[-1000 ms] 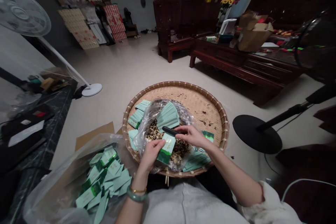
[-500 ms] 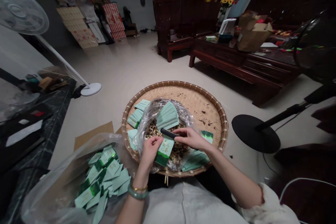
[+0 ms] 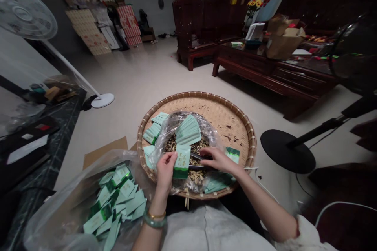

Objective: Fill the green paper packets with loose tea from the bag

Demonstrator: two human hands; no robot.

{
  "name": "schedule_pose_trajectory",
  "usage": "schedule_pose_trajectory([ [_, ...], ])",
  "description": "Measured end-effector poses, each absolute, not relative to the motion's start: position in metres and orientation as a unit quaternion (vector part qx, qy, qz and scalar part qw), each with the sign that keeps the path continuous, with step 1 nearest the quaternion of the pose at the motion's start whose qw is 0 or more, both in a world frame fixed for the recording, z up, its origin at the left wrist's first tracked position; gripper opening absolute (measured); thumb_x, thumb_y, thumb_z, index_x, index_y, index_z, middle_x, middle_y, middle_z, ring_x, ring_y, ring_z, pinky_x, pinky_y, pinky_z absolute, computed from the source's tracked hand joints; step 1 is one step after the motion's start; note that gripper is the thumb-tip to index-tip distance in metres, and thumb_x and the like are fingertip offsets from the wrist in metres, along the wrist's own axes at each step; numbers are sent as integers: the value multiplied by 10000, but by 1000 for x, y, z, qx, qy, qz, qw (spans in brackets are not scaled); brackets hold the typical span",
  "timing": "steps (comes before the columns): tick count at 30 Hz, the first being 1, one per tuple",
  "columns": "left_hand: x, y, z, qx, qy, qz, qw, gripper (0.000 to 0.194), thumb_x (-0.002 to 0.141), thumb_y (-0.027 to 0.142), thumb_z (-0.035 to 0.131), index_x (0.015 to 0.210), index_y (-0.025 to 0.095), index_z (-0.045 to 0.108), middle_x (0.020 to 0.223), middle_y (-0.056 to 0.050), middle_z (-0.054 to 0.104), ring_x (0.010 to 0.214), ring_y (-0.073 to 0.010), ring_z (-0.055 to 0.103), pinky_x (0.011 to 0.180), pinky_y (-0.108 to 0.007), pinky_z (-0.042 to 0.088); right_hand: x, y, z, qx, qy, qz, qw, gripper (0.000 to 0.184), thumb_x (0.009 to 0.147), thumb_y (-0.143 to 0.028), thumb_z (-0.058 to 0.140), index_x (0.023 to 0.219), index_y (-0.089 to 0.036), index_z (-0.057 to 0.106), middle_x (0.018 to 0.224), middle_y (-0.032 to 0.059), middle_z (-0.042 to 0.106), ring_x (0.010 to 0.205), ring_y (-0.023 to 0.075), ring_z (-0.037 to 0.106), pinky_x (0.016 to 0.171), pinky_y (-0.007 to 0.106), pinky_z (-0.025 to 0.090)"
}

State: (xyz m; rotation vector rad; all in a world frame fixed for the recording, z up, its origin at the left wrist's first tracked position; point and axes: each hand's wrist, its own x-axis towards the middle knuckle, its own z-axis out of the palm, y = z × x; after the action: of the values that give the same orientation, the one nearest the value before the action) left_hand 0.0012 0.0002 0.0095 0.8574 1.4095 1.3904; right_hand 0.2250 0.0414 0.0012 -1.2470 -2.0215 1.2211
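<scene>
My left hand [image 3: 165, 169] pinches the left edge of a pale green tea packet [image 3: 182, 162] with a darker green bottom and gold writing. My right hand [image 3: 216, 159] grips a black tong-like bag sealer [image 3: 196, 156], its two arms spread apart, the tips close to the packet's right edge. A white cord shows beyond my right wrist. Beneath both hands lies a clear plastic bag [image 3: 160, 143] of loose dark and pale dried tea [image 3: 198, 176]. A fanned stack of packets [image 3: 187, 130] rests on the tea. All this sits in a round woven bamboo tray [image 3: 203, 104].
More packets [image 3: 153, 131] lie along the tray's left side, others [image 3: 219, 181] at its lower right. A large clear bag [image 3: 67, 188] full of packets stands at lower left. A white fan [image 3: 102, 100], a black fan base [image 3: 287, 151] and a wooden coffee table [image 3: 259, 66] surround the tray.
The sealer's arms have parted, and it has shifted right and lower, off the packet's top. The packet in my left hand has turned more upright.
</scene>
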Motion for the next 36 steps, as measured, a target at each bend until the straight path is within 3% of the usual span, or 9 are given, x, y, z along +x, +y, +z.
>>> schedule_pose_trajectory([
  [3, 8, -3, 10, 368, 577, 544, 485, 276, 655, 409, 718, 712, 141, 681, 677, -16, 656, 644, -146, 566, 630, -234, 446, 209, 43, 12, -450, -688, 481, 304, 342, 869, -441, 509, 1035, -181, 655, 1021, 74, 688, 899, 203, 621, 797, 333, 484],
  [7, 15, -4, 16, 372, 563, 527, 517, 283, 642, 401, 727, 753, 143, 688, 697, -22, 669, 644, -150, 578, 619, -236, 452, 187, 39, 23, -440, -668, 478, 362, 306, 804, -451, 599, 798, -158, 687, 767, 45, 685, 714, 170, 603, 654, 275, 467],
  [12, 19, -4, 23, 394, 562, 499, 529, 229, 605, 344, 758, 684, 137, 701, 646, -20, 667, 603, -137, 566, 577, -225, 440, 178, 26, 24, -413, -712, 443, 355, 285, 808, -409, 610, 696, -161, 692, 676, 37, 656, 656, 153, 572, 614, 259, 423],
  [17, 20, -4, 17, 370, 573, 500, 533, 308, 610, 420, 755, 673, 122, 712, 595, -17, 661, 550, -134, 558, 528, -225, 426, 183, 24, 21, -441, -633, 544, 329, 326, 727, -474, 663, 695, -149, 673, 591, 5, 618, 539, 117, 527, 501, 225, 406],
  [22, 13, -2, 12, 267, 502, 544, 617, 498, 766, 552, 588, 972, 114, 706, 942, -155, 721, 850, -223, 666, 722, -297, 506, 196, 37, 27, -456, -539, 612, 355, 396, 657, -542, 693, 690, -165, 577, 523, -32, 545, 426, 88, 466, 356, 191, 358],
  [25, 10, 1, 8, 196, 476, 612, 600, 445, 834, 502, 523, 1060, 146, 667, 1117, -168, 672, 1017, -217, 632, 857, -319, 484, 191, 42, 45, -437, -517, 606, 418, 369, 676, -518, 693, 682, -179, 548, 521, -41, 542, 420, 85, 477, 401, 211, 421],
  [28, 13, 2, 2, 147, 454, 652, 589, 375, 826, 442, 536, 1024, 147, 654, 1061, -152, 687, 978, -225, 647, 869, -367, 495, 165, 36, 70, -367, -522, 626, 448, 313, 704, -471, 689, 729, -182, 571, 572, -25, 596, 483, 107, 555, 490, 238, 488],
  [32, 18, 0, -1, 179, 426, 669, 582, 316, 784, 403, 591, 966, 151, 650, 1036, -125, 690, 994, -234, 641, 891, -364, 498, 130, 30, 83, -256, -577, 665, 400, 393, 723, -380, 690, 1063, -206, 598, 964, 48, 686, 881, 180, 656, 803, 328, 535],
  [36, 13, -2, 2, 161, 448, 635, 609, 322, 831, 381, 554, 1037, 141, 616, 1034, -141, 685, 973, -226, 656, 938, -387, 476, 144, 51, 45, -437, -602, 466, 479, 356, 815, -304, 577, 1150, -186, 560, 1113, 110, 623, 944, 195, 617, 809, 348, 519],
])
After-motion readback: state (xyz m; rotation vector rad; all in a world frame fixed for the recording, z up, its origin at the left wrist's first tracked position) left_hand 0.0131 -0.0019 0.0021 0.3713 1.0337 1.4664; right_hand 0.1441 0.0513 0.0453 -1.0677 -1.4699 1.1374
